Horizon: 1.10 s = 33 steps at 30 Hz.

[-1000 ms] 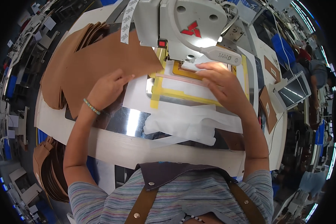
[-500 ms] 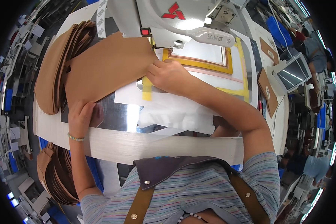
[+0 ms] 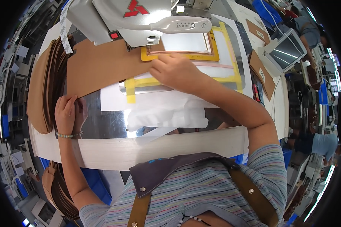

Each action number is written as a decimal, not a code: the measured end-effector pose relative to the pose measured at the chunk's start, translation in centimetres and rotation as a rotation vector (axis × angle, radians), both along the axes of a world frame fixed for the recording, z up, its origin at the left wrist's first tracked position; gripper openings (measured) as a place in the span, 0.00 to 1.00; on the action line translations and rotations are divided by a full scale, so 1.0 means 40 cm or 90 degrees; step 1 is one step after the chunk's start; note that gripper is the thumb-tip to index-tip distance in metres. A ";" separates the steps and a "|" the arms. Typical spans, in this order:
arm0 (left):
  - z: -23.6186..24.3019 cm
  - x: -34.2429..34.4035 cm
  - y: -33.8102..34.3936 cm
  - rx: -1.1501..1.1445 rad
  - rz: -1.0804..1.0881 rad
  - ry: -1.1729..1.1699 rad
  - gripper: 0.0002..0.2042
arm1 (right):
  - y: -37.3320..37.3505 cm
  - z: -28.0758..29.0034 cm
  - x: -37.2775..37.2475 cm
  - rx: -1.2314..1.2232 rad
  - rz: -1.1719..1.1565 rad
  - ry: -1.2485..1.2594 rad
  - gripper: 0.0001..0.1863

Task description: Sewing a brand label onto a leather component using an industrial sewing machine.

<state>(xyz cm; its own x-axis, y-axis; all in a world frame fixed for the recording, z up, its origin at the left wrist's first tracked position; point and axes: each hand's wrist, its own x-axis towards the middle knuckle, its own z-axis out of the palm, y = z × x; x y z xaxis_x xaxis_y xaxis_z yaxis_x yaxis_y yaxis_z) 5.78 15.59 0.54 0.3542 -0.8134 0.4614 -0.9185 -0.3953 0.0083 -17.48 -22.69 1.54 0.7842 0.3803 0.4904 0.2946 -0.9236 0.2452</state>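
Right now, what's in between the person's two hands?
In the head view, a flat brown sheet stretches between the left hand and the right hand. Each hand touches one end of it.

- The bare left hand pinched the near-left corner of a flat, brown, leather-like panel.
- The bare right hand gripped its right end.
- A yellow-edged rectangular frame lay just beyond the right hand.
- A stack of curved brown panels stood just left of the left hand.
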 end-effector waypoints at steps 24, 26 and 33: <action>-0.026 -0.133 -0.428 0.038 -0.181 0.015 0.21 | -0.272 -0.022 -0.455 0.156 -0.422 0.120 0.24; -0.026 -0.164 -0.438 0.055 -0.115 0.059 0.24 | -0.271 -0.045 -0.474 0.166 -0.433 0.094 0.29; -0.024 -0.147 -0.419 0.126 -0.119 0.028 0.25 | -0.260 -0.055 -0.469 0.187 -0.430 0.145 0.32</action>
<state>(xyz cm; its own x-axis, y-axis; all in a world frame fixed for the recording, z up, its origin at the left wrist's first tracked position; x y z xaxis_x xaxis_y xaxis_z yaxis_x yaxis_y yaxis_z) -0.11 -1.16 -0.43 0.2059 -0.9393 0.2746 -0.9761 -0.2172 -0.0111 -36.22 -33.10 -0.66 0.8934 -0.3374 0.2966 -0.3421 -0.9389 -0.0374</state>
